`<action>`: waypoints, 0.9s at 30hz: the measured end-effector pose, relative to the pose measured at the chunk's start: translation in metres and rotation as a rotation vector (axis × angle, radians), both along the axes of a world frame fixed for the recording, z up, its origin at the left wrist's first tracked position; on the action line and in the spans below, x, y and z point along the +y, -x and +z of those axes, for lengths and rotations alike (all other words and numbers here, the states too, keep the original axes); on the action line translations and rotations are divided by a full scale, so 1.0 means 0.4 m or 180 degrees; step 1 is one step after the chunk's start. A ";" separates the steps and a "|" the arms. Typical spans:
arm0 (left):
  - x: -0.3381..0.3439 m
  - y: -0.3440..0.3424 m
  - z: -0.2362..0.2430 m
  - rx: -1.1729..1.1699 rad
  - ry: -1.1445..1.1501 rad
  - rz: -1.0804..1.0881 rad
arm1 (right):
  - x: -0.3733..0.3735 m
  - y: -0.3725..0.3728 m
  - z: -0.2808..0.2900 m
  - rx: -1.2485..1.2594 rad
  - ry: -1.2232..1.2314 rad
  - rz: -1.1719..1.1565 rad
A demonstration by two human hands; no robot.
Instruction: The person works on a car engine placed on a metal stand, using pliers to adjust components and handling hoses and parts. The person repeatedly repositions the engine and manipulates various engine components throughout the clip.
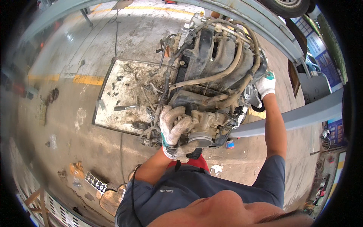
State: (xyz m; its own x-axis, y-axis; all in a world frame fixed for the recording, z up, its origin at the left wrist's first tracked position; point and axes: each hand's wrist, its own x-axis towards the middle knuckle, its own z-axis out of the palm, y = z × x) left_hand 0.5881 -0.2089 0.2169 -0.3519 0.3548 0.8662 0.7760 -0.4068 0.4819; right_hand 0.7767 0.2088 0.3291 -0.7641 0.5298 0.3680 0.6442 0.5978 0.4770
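Note:
A dirty car engine [223,68] with a black ribbed intake manifold stands in front of me. My left hand [174,130], in a soiled white glove, is closed beside the round throttle body [200,139]. Its fingers curl at the engine's near left corner, by the wiring harness [165,85]; whatever lies inside them is hidden. At the engine's right side is my right hand [267,84], in a cleaner white glove with a green patch. Its fingers are mostly hidden, so their grip does not show. A tan hose [211,78] curves across the manifold.
Left of the engine, a grimy white tabletop [104,113] carries small black pieces and a dark rod-shaped tool [126,107]. A grey metal beam [295,113] runs at the right. On the floor lie a perforated metal part [96,182] and a small blue-and-red can [230,144].

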 end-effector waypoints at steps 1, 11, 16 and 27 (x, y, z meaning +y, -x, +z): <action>0.001 0.004 0.011 0.0003 -0.0025 0.0081 | 0.045 -0.035 -0.018 -0.0173 0.0012 -0.0212; -0.009 0.018 0.031 0.0027 -0.0015 0.0137 | 0.080 -0.030 -0.040 0.0081 0.0197 -0.0255; -0.003 0.009 0.038 -0.0072 -0.0082 0.0160 | 0.023 -0.015 0.002 0.0332 0.0397 -0.0403; -0.006 0.014 0.038 -0.0117 -0.0120 0.0138 | 0.057 -0.028 -0.023 0.0186 0.0302 -0.0264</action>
